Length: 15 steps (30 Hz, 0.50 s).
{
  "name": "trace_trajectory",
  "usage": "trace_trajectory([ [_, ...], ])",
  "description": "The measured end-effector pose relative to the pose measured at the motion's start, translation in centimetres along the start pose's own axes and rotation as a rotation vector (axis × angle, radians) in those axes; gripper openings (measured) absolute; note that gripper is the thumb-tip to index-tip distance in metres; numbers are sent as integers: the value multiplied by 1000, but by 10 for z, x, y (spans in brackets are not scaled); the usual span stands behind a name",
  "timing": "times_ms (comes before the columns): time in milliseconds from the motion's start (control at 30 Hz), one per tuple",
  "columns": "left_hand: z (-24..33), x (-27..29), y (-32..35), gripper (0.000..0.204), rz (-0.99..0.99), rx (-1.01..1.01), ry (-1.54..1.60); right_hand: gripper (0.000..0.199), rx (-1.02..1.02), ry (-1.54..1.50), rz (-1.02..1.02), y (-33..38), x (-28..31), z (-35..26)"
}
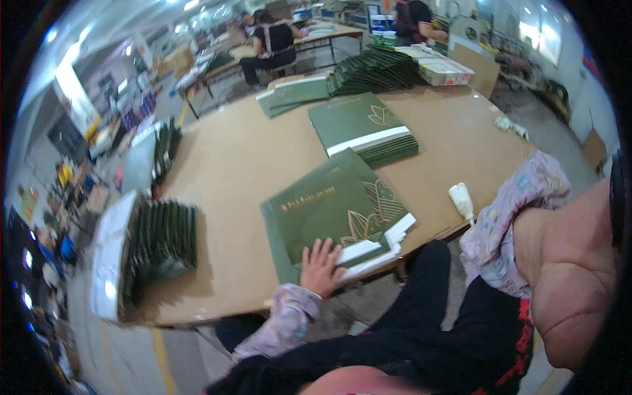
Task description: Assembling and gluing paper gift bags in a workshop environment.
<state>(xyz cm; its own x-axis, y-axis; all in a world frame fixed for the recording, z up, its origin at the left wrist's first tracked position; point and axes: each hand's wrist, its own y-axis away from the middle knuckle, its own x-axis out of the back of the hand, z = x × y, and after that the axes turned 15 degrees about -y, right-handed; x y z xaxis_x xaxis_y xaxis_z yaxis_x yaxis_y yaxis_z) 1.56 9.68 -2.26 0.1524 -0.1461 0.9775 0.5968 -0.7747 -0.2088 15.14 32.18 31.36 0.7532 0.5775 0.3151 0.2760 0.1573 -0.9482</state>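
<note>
My left hand (320, 268) lies flat, fingers spread, on the near edge of a green printed paper bag (322, 204) with gold leaf line drawings. White folded flaps (368, 253) stick out along its near right edge, beside my fingertips. My right arm (566, 276) is raised very close at the right rim, its patterned sleeve (510, 210) pushed back; its fingers are out of sight. Just left of that sleeve, a white bottle (461, 197) with a narrow tip lies on the table. Beyond the bag sits a neat stack of matching green bags (359, 125).
On the brown table (224, 164), a bundle of green bags (161, 243) stands at the left. More dark green bags (375, 71) are fanned at the far side, next to a pale stack (438, 66). A crumpled white item (511, 128) lies near the right edge. Other people (270, 46) are farther off.
</note>
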Motion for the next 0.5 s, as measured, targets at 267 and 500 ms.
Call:
trace_trajectory([
  [267,-11,9,3,55,4,-29,-4,47,-4,-9,-62,9,-47,15],
  [500,3,5,-10,57,-24,-68,-38,69,-495,30,-543,158,-158,71],
])
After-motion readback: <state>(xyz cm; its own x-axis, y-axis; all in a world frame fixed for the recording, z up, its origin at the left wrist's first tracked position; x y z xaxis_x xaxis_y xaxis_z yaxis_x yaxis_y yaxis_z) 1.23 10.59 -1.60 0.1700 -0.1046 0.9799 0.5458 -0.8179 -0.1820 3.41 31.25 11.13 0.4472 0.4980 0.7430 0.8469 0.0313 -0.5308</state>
